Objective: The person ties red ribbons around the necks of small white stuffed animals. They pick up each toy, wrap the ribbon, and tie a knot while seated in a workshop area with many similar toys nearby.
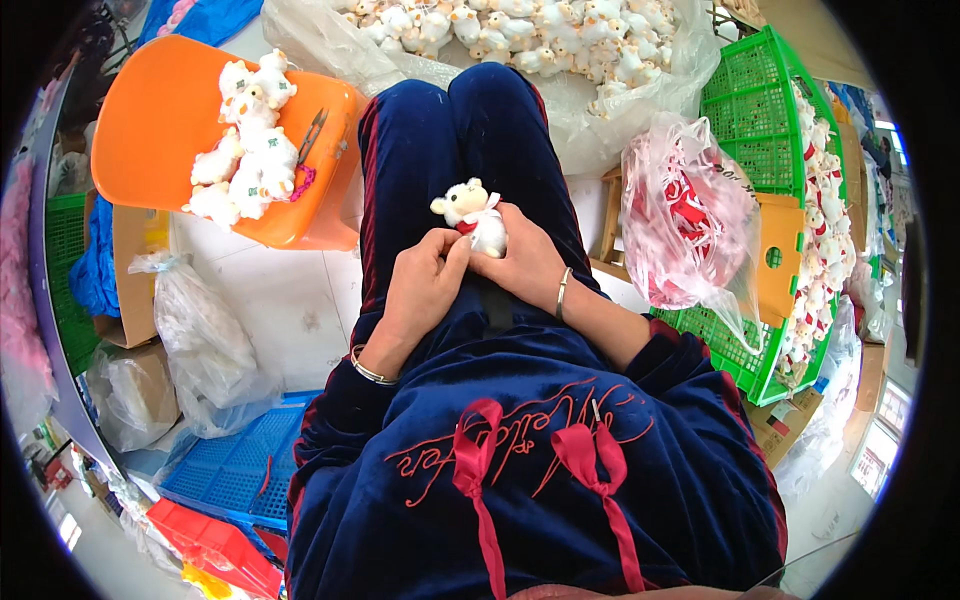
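Above my lap I hold a small white plush animal with a cream face, a pale ribbon at its neck and a bit of red on its front. My right hand is wrapped round its body from the right. The fingers of my left hand are pinched together at the red piece on the toy's lower left side. Whether a thin end of that red piece lies between those fingertips is hard to make out. The toy's head points up and to the left.
An orange chair on the left bears several white plush toys and dark snips. Ahead lies a large clear bag of similar toys. To the right are a bag of red-and-white ribbons and a green crate; a blue crate stands lower left.
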